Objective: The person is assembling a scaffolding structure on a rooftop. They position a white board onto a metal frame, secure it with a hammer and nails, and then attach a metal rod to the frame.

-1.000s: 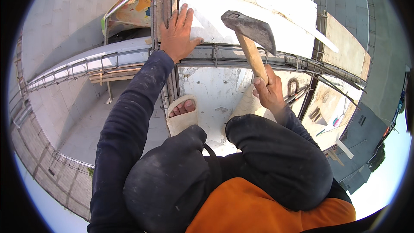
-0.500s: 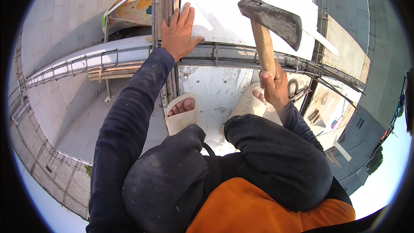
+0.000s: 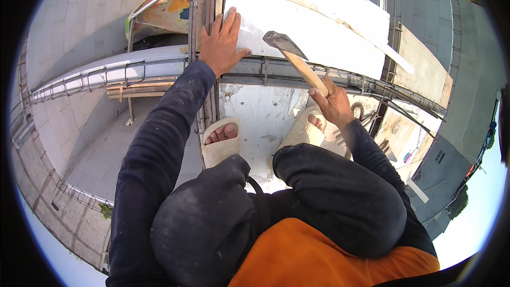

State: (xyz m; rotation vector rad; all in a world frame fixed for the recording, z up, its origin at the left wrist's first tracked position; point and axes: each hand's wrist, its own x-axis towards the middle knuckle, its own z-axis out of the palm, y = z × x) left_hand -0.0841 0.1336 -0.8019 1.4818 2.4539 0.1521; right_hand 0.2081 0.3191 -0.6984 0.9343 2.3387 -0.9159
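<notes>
My left hand (image 3: 223, 42) lies flat with its fingers spread at the left edge of a large white board (image 3: 255, 0). The fingertips rest by the seam where the board meets the upright wooden strips (image 3: 206, 0). In my right hand (image 3: 333, 103) is a hatchet (image 3: 302, 68), gripped low on its pale wooden handle. Its dark metal head points up and left over the board's near edge, with the blunt end foremost. Whether the head touches the board I cannot tell.
A rebar cage (image 3: 265, 72) runs crosswise between the white board and my feet. My sandals (image 3: 220, 151) stand on a scuffed panel (image 3: 255, 111). To the left, a drop shows a lower floor (image 3: 143, 143). A narrow strip (image 3: 345, 24) lies on the board.
The hatchet has swung down and to the left, its head now lower near the board's edge. My right hand has turned with it. My left hand stays nearly in place.
</notes>
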